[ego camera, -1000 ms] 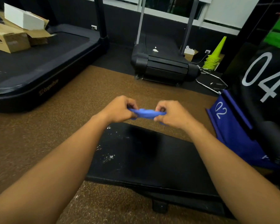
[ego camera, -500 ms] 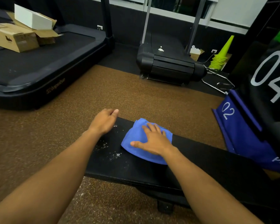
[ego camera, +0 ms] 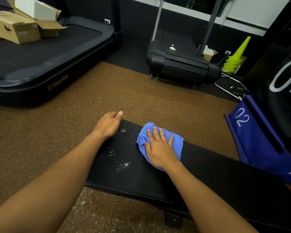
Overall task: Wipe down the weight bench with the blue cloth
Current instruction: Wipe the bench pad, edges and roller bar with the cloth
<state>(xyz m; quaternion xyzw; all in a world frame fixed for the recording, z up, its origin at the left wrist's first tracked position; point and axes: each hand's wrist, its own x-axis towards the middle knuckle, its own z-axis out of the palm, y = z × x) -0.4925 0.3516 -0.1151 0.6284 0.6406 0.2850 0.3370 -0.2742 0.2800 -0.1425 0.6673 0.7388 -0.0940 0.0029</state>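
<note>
On the gym floor, the right hand [ego camera: 159, 148], fingers flat on the blue cloth [ego camera: 175, 145], should sweep left across the weight bench [ego camera: 124, 179] through the white specks [ego camera: 123, 164], while the left hand [ego camera: 107, 125], thumb out and other fingers hidden, steadies the far-left corner.

Two black treadmills [ego camera: 45, 61] [ego camera: 180, 64] sit on the far side of the brown floor [ego camera: 124, 95], cardboard boxes [ego camera: 15, 29] piled on the left one, plus a stack of lime cones [ego camera: 233, 59] near the right one.

One head-worn wide-angle view looks forward and down, close over both hands [ego camera: 133, 137] on the desk [ego camera: 208, 174].
</note>
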